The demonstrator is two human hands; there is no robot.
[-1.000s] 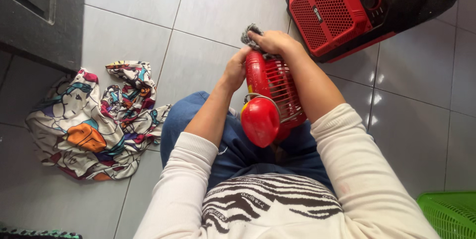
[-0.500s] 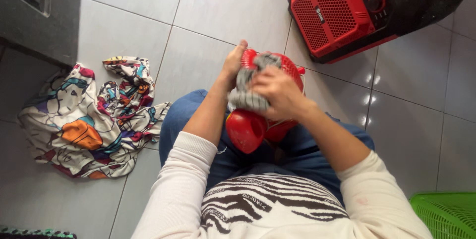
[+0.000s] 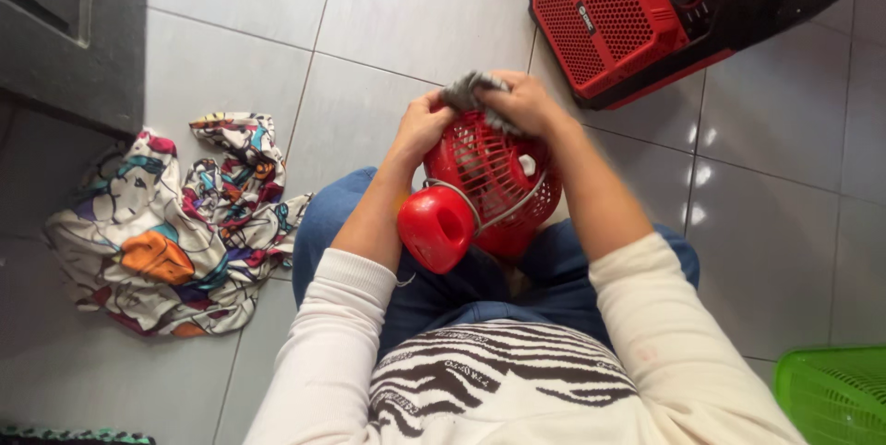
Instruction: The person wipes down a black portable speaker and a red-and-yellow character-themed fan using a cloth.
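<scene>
A grey tiled floor (image 3: 231, 48) fills the view. At the top right a red and black speaker box (image 3: 646, 11) lies tilted on it, and at the left a crumpled patterned cloth (image 3: 175, 223) sits near the person's knee. A green plastic basket (image 3: 835, 394) shows at the bottom right corner. On the lap rests a small red fan (image 3: 489, 182), grille up, its round red base (image 3: 436, 228) toward the body. The left hand (image 3: 420, 126) grips the grille's rim. The right hand (image 3: 526, 102) is clenched on a grey rag (image 3: 466, 90), pressed against the fan's far edge.
</scene>
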